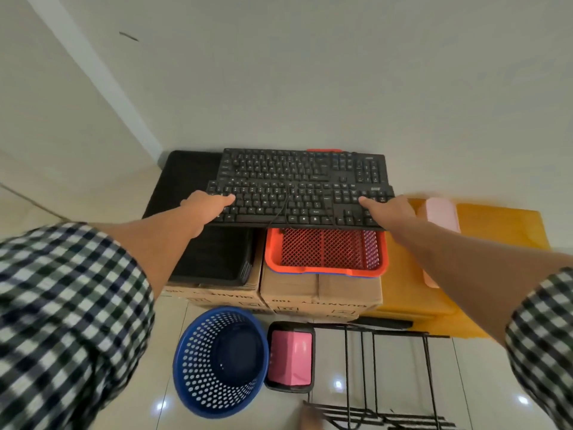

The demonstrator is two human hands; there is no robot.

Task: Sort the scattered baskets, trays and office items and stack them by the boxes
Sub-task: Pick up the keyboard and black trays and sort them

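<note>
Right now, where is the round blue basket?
The blue basket stands on the floor, lower centre-left in the head view, just in front of the cardboard boxes and beside the pink container on its right.

Nothing fancy around here: glossy cream floor tiles with a few glare spots, plain white wall behind, small dark scuff mark high up on it.

Bright, even light, soft shadows. White glare spots dot the floor tiles at six o'clock. My checked sleeves at eight and four o'clock are blurred; the lens bends the edges
</note>
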